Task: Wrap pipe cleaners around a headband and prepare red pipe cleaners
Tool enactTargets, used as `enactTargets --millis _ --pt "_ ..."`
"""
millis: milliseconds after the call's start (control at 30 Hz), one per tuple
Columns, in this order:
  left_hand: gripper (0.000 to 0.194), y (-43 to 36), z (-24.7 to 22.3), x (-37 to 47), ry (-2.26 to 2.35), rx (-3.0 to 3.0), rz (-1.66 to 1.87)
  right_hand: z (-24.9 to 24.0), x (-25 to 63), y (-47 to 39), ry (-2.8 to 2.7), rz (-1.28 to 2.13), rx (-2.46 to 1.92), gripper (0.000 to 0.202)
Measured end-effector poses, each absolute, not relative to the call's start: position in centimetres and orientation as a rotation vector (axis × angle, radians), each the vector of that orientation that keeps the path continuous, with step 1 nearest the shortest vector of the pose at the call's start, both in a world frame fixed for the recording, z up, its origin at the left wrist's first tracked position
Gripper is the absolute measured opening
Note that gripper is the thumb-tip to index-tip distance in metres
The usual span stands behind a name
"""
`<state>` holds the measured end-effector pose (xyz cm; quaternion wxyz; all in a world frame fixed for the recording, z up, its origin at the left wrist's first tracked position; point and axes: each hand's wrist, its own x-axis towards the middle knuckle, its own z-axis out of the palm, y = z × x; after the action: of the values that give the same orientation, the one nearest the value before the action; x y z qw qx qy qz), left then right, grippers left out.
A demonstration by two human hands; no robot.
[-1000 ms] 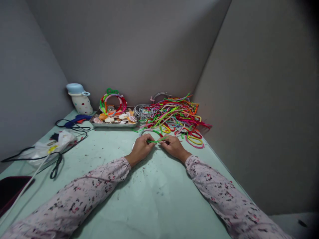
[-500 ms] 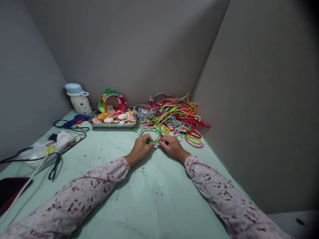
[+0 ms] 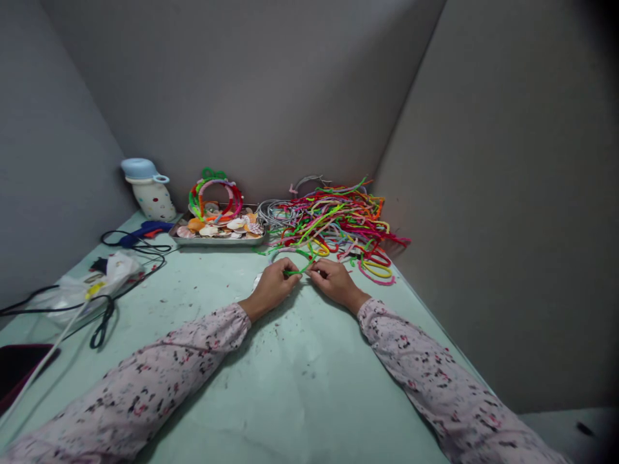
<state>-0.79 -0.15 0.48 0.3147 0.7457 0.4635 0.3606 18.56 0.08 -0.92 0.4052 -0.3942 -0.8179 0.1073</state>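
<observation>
Both hands are close together over the middle of the green table (image 3: 300, 361). My left hand (image 3: 275, 283) pinches a green fuzzy stem (image 3: 293, 273), which belongs to a ring of pipe cleaner that curves up behind the fingers. My right hand (image 3: 333, 281) is closed on the same ring's right side, where a bit of red shows by the fingertips. A round white item is partly hidden beside my left hand. Just beyond the hands lies a heap of coloured pipe cleaners (image 3: 333, 216).
Left of the heap, a metal tray (image 3: 217, 241) holds shells and coloured rings (image 3: 217, 196). A blue-capped bottle (image 3: 152, 196), a blue tool (image 3: 142, 233), black cables, a plastic bag (image 3: 113, 274) and a dark flat object (image 3: 22, 370) stand at left. Grey walls rise behind and right.
The hands stay almost in place, with the fingertips slightly shifted on the green stem. The view has moved very slightly.
</observation>
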Motion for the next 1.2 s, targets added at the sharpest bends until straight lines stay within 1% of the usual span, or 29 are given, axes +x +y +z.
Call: enactTargets --millis 533,933,1200 --pt "0.009 -0.17 0.36 -0.76 1.149 1.810 1.015 -1.05 18.57 -0.06 -2.085 0.257 -0.969 0.013" --pt "0.012 -0.36 0.68 -0.70 1.224 1.961 1.022 -1.03 18.56 -0.02 -2.064 0.249 -0.993 0.012" --pt "0.015 -0.13 0.52 -0.82 1.217 1.938 0.982 -1.08 18.50 -0.11 -2.091 0.258 -0.976 0.013"
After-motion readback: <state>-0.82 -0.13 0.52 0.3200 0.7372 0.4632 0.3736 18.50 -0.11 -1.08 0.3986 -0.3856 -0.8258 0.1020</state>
